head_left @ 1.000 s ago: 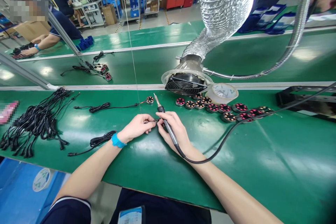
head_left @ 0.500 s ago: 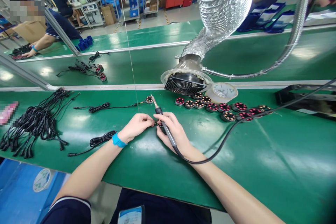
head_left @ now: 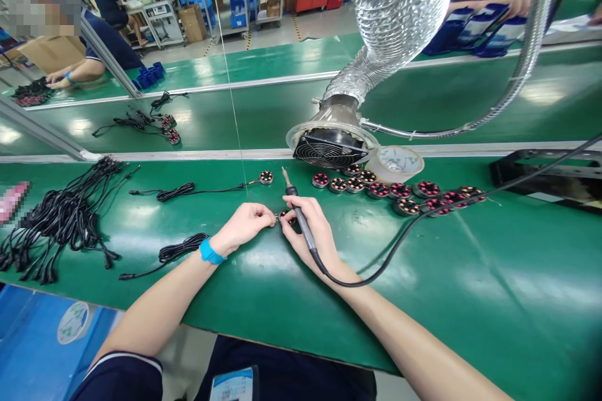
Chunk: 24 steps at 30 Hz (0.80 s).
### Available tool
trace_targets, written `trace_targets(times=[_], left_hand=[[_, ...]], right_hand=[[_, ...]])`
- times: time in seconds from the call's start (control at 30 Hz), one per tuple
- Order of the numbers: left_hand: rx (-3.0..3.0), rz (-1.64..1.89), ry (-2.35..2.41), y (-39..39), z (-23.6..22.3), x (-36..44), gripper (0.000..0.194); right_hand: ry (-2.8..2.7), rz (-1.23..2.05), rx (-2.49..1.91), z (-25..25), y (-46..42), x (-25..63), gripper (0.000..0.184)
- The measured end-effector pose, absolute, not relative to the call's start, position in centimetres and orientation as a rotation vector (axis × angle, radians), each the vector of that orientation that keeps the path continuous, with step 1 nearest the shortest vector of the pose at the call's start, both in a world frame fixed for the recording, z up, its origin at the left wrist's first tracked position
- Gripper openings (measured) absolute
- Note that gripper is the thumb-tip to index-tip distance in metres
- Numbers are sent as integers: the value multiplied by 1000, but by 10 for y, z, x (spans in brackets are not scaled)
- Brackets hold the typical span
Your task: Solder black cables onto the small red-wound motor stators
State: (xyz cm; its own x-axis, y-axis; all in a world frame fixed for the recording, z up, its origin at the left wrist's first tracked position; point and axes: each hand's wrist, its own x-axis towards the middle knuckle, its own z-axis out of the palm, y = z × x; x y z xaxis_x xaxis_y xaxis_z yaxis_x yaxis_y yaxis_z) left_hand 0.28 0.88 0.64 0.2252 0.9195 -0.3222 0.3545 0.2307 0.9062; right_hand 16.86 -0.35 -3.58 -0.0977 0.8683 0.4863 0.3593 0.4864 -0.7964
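Note:
My right hand [head_left: 313, 229] is closed around a soldering iron [head_left: 305, 225], its tip pointing up and away from me. The same hand's fingertips touch a small round motor stator [head_left: 285, 217], partly hidden by them. Just left of it, my left hand [head_left: 247, 224] pinches the wire end of a black cable [head_left: 183, 248], whose coil lies by my wrist; the thin wires meet the stator's edge. Beyond my hands lies another stator [head_left: 266, 177] joined to a second coiled cable [head_left: 176, 192].
Several stators [head_left: 379, 190] stand at the right beneath a fume extractor [head_left: 332, 147] with a foil duct. A clear round tub [head_left: 397, 163] sits behind them. At the left lies a heap of black cables [head_left: 70, 219]. A co-worker's arm [head_left: 82, 73] is across the partition.
The soldering iron's tip has swung right, away from the far stator. My right fingers have shifted, showing more of the near stator. My left hand has barely moved.

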Motion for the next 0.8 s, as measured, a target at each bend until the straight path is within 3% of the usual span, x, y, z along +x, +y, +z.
trace_targets(times=[0.17, 0.4, 0.8], left_hand=[[1364, 608, 1325, 11, 2, 0, 16], [1363, 538, 1374, 12, 7, -2, 17], [1331, 493, 1408, 9, 15, 3, 18]], right_hand=[[-1647, 612, -1075, -28, -7, 171, 43], [-1469, 407, -1116, -18, -11, 185, 11], [-1638, 223, -822, -16, -21, 187, 17]])
